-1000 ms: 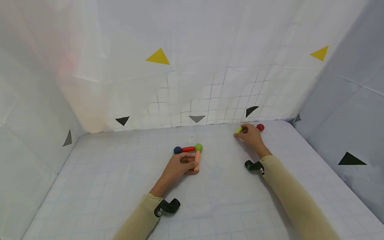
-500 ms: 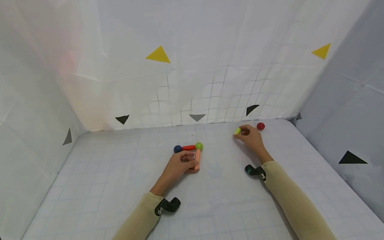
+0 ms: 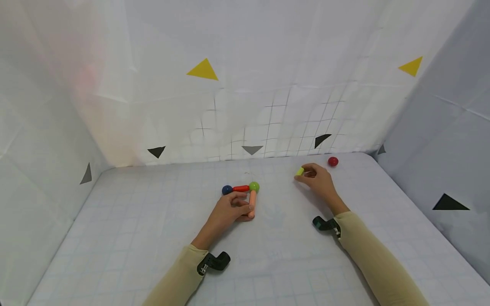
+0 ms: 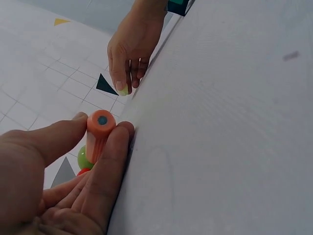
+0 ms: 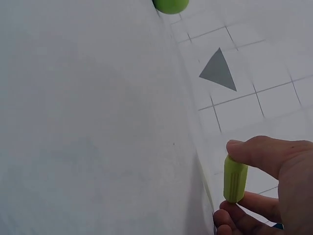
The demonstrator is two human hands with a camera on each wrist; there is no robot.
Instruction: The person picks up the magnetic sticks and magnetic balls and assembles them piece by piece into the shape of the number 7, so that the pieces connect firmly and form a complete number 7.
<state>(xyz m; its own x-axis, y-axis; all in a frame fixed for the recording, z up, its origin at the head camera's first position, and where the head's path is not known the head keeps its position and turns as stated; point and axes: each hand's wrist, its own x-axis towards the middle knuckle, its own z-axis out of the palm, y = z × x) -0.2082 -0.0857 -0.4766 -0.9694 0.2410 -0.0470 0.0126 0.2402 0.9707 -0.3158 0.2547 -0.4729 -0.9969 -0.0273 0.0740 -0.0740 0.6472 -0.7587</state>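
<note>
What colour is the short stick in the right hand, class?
Yellow-green; the short stick shows best in the right wrist view.

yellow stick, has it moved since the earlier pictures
Yes: in the head view, the yellow stick in the right hand has shifted left and nearer the camera, away from the red ball.

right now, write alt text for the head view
A person's left hand holds an orange rod, part of an L with a green ball, red rod and blue ball; right hand pinches a short yellow-green rod. A red ball lies farther back on the table.
</note>
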